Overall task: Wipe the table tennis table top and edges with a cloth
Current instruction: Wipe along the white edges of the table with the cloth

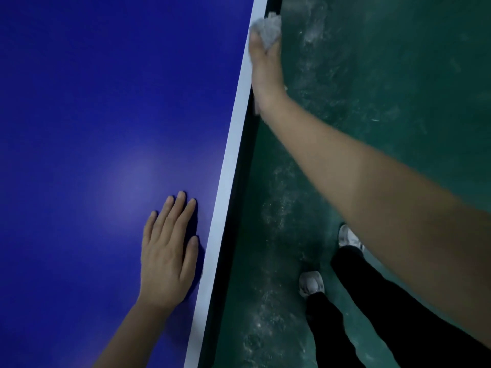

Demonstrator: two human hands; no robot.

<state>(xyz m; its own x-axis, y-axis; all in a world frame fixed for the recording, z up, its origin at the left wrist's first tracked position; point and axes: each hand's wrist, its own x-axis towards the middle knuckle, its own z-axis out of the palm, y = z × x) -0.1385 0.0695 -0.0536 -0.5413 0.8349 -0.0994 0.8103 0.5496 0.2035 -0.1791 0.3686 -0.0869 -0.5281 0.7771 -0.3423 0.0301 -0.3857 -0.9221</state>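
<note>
While my left hand [170,251] lies flat, fingers straight, on blue desk [93,102], lower centre, my right hand [265,57] grips grey cloth [267,29] against desk edge, upper centre.

Sports hall: blue table tennis table [106,102], scuffed green floor [372,75].

Deep blue flat table top [106,102]: smooth, even coating with a low sheen, showing one soft pale glare patch. White border stripe [234,144] along its side: smooth, duller than the blue. Dark side edge [237,208]: matt, detail lost in shadow. Crumpled pale grey cloth [267,29]: soft, fuzzy-looking fabric, heavily creased; weave too blurred to tell. Dark green floor [398,75]: hard, dull, scuffed, with whitish dusty smears. Black trousers [372,301]: matt cloth.
</note>
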